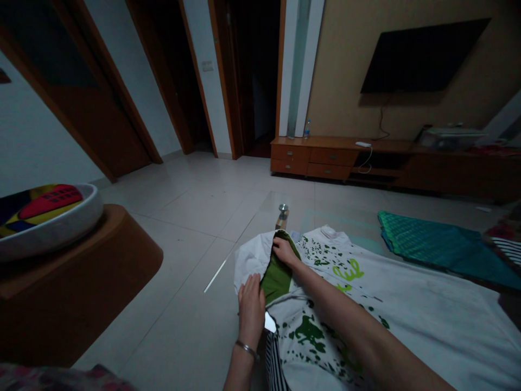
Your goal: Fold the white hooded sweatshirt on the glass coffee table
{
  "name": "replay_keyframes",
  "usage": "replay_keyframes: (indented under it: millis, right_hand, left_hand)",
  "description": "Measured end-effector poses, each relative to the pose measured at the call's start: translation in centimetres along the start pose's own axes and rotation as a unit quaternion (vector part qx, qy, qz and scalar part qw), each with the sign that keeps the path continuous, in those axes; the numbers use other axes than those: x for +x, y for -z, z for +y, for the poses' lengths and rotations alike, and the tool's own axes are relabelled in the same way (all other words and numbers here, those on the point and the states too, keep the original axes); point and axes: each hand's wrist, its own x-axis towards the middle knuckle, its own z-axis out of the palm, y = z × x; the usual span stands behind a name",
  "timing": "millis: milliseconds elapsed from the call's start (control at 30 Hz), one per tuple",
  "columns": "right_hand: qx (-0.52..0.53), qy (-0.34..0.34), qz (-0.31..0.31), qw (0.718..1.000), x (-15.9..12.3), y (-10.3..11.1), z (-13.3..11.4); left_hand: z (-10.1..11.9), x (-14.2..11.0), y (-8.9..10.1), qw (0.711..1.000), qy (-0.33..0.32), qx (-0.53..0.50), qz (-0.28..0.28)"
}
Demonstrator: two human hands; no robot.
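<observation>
Left hand (251,307): open, fingers straight and close together, pressed upright against the folded edge of the white shirt (411,304); a metal bracelet (246,350) circles the wrist.

Right hand (284,251): arm reaches in from 4 o'clock, fingers curled over the top edge of the green cloth (277,277), apparently gripping it.

Counts: two hands, one white shirt with green print, one green cloth, one bracelet, two striped cloth pieces, four cabinet drawers.

Green cloth: lies between the hands, at 10 o'clock from the right hand's wrist and at 1 o'clock from the left hand, tucked in the shirt's fold; whether it is a lining or a separate piece is hard to tell.

White shirt: spreads under both arms toward 4 o'clock.

Nearby: a glass desk (331,231) at 12 o'clock, a teal cloth (442,250) at 3 o'clock, a striped cloth piece (273,364) just below the left hand.

Farther: a white bowl (52,222) on a brown stand (77,293) at 9 o'clock; a wooden cabinet (313,160) at 1 o'clock, with a water bottle (306,129) on it.
</observation>
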Motion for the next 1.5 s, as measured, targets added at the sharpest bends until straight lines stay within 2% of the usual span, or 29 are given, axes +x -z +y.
replay_keyframes:
  millis: [67,200,333,433,533,567,633,667,733,767,833,933,1033,1167,1233,1333,1400,1500]
  right_hand:
    - [0.081,-0.043,0.024,0.996,-0.2,0.7,0.5]
    - [0.210,-0.122,0.050,0.969,0.3,1.7,0.2]
    - [0.250,-0.182,0.060,0.949,2.0,2.7,-1.1]
    - [0.225,-0.225,0.067,0.946,2.3,4.0,-1.9]
    - [0.174,-0.247,0.089,0.949,0.8,5.1,-2.7]
    - [0.132,-0.230,0.105,0.958,0.0,5.2,-3.0]
    - [-0.009,-0.133,0.132,0.982,-1.5,4.6,-3.3]
    - [-0.095,-0.068,0.134,0.984,-2.1,4.0,-3.3]
    - [-0.240,0.027,0.104,0.965,-2.8,2.3,-2.9]
    - [-0.277,0.039,0.081,0.957,-2.9,1.4,-2.4]
    - [-0.307,0.022,0.044,0.950,-2.5,0.2,-1.5]
    - [-0.289,0.021,0.032,0.957,-2.5,0.5,-0.9]
    - [-0.248,0.053,0.074,0.964,-5.2,2.8,-1.1]
    - [-0.263,0.051,0.159,0.950,-12.6,5.6,-0.1]
    - [-0.298,0.043,0.149,0.942,-15.9,6.1,1.2]
    - [-0.327,0.044,0.079,0.941,-18.4,6.9,2.3]
    - [-0.315,0.048,0.056,0.946,-19.4,7.8,1.8]
    - [-0.258,0.077,0.083,0.959,-22.7,9.6,-0.8]
  left_hand:
    - [-0.1,0.0,-0.1,0.999,-0.009,0.006,-0.048]
    - [0.2,0.1,-0.2,0.991,-0.034,0.017,-0.127]
    - [1.1,0.1,-0.3,0.980,-0.045,0.068,-0.182]
    - [1.4,0.8,0.1,0.980,-0.063,0.076,-0.175]
    - [0.9,3.3,1.3,0.992,-0.080,0.059,-0.079]
    - [0.6,4.5,1.7,0.995,-0.075,0.064,-0.030]
    - [0.0,7.1,2.3,0.992,-0.043,0.102,0.056]
    - [-0.3,8.4,2.4,0.988,-0.018,0.130,0.079]
    - [-1.0,10.5,2.0,0.979,0.039,0.183,0.080]
    - [-1.3,11.3,1.6,0.975,0.063,0.204,0.067]
    - [-1.9,12.2,0.7,0.966,0.095,0.237,0.047]
    - [-2.7,12.6,-0.2,0.955,0.107,0.271,0.050]
    - [-3.3,12.5,-0.3,0.954,0.110,0.273,0.054]
    - [-3.4,12.4,-0.1,0.956,0.119,0.264,0.054]
    - [-3.2,12.3,-0.1,0.957,0.128,0.257,0.053]
    - [-2.7,12.6,0.3,0.960,0.138,0.240,0.038]
    - [-2.3,12.7,1.0,0.966,0.129,0.226,0.014]
    - [-1.9,11.6,2.9,0.974,0.087,0.208,-0.018]
